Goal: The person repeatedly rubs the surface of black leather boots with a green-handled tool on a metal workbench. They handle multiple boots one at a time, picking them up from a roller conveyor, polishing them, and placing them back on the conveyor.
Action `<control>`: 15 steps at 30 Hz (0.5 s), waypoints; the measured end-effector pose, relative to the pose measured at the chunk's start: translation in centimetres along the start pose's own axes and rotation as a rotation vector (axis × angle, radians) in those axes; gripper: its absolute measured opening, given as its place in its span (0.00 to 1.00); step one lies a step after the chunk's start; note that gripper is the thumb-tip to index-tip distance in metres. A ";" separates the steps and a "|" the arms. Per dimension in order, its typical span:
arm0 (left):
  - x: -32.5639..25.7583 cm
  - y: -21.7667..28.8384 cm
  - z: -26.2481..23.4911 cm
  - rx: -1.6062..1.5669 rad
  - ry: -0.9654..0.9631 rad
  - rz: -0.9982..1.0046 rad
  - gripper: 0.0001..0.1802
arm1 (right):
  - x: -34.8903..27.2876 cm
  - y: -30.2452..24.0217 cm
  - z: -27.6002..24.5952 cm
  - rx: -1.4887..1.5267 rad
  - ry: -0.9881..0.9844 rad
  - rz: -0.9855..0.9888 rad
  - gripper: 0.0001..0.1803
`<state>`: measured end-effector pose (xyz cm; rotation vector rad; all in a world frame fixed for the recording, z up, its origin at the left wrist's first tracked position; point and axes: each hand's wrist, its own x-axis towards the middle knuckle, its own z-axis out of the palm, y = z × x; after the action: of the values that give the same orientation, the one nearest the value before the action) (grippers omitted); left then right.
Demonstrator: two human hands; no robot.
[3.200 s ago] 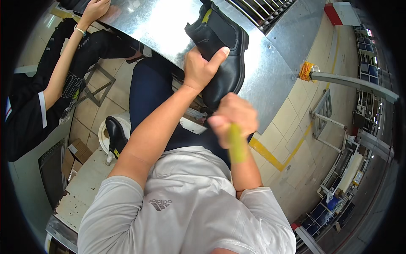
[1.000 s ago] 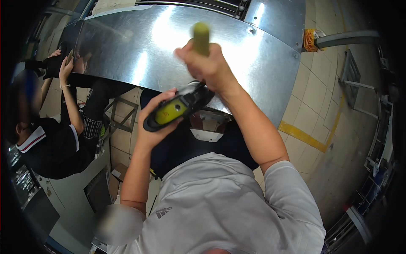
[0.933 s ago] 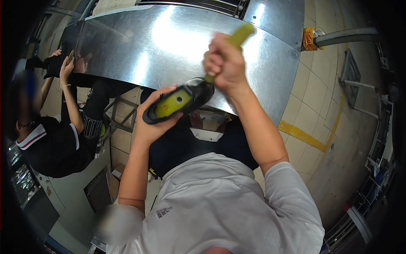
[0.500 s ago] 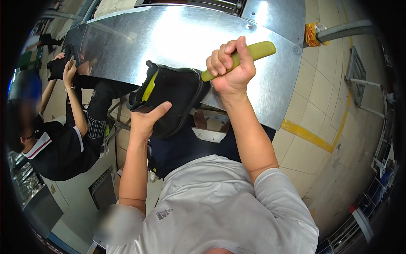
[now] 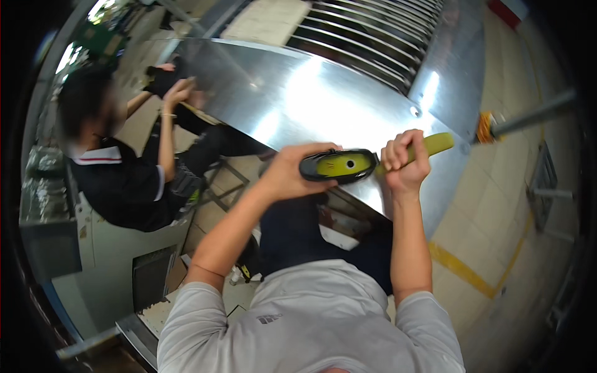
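My left hand (image 5: 285, 174) is closed round the back part of a black shoe (image 5: 368, 169), fingers on one side and thumb on the other. The shoe's opening faces up at me, and a yellow-green lining with a dark round spot shows inside. In a fist, my right hand (image 5: 407, 171) grips a smooth olive-green bar-shaped tool (image 5: 439, 143). One end of that tool sticks out to the right; its other end is by the shoe's right end. Whether the two touch I cannot tell.
A shiny metal table (image 5: 267, 81) spans the space ahead, with a rack of metal bars (image 5: 367, 37) beyond it. At the left a seated co-worker (image 5: 127, 180) handles a dark shoe (image 5: 166, 79). A grey pipe (image 5: 535, 115) with orange wrapping (image 5: 486, 127) is at right.
The shoe has turned so that its opening now faces up at me. My left hand has shifted its hold along with it. The right hand keeps its grip on the tool, and the view has swung.
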<state>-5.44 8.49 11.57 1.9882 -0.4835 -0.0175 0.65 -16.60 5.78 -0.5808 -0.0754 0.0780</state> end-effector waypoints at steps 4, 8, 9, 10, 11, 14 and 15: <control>2.9 1.7 -0.1 0.416 -0.253 0.359 0.31 | -2.7 -4.9 -3.4 0.004 0.160 -0.174 0.21; 3.8 -0.3 1.7 0.487 -0.318 0.336 0.27 | -4.6 -5.3 -4.0 -0.019 0.190 -0.176 0.20; 3.7 -0.6 1.8 0.466 -0.283 0.326 0.27 | -4.8 -5.0 -4.2 -0.002 0.194 -0.167 0.20; 3.6 -0.5 2.0 0.473 -0.269 0.311 0.27 | -4.8 -4.7 -4.0 -0.006 0.196 -0.172 0.21; 3.8 -0.5 2.2 0.468 -0.289 0.313 0.27 | -4.7 -4.5 -3.8 -0.011 0.196 -0.173 0.21; 4.2 -0.3 2.4 0.474 -0.304 0.310 0.29 | -3.8 -3.8 -3.5 0.054 0.156 -0.174 0.21; 4.3 -0.3 2.3 0.469 -0.311 0.307 0.29 | -3.4 -3.6 -3.2 0.076 0.148 -0.166 0.21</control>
<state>-1.93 5.13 11.13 2.3563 -1.0703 -0.0226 -2.26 -21.65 4.90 -0.5006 0.0234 -0.1233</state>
